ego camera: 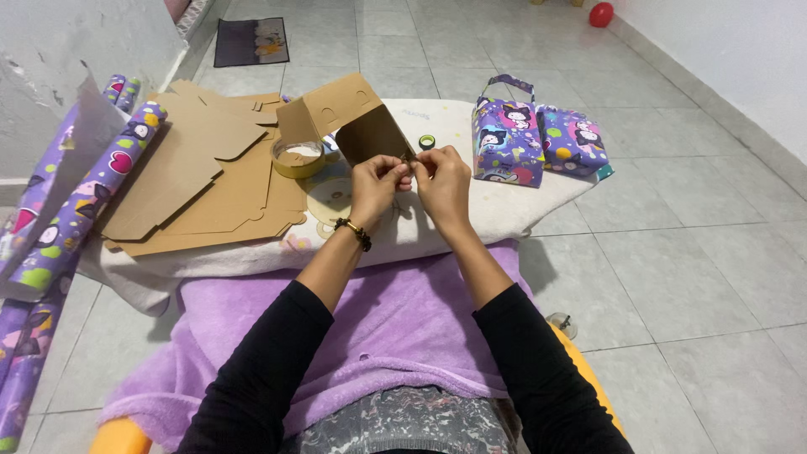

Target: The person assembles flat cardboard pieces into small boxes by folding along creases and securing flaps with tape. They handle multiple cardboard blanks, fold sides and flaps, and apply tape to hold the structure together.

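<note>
My left hand (376,187) and my right hand (443,183) meet over a white cushioned board (504,210), fingertips pinched together on a small strip that looks like tape at the lower edge of a folded brown cardboard box (349,122). The box stands open toward me just beyond my fingers. A roll of brown tape (298,157) lies left of the box. A beaded bracelet sits on my left wrist.
Flat brown cardboard cutouts (197,181) are stacked at the left. Purple patterned wrapping paper rolls (84,197) lie at the far left. Two wrapped purple boxes (538,139) sit at the right, a small green tape roll (427,141) nearby. A purple towel (395,328) covers my lap.
</note>
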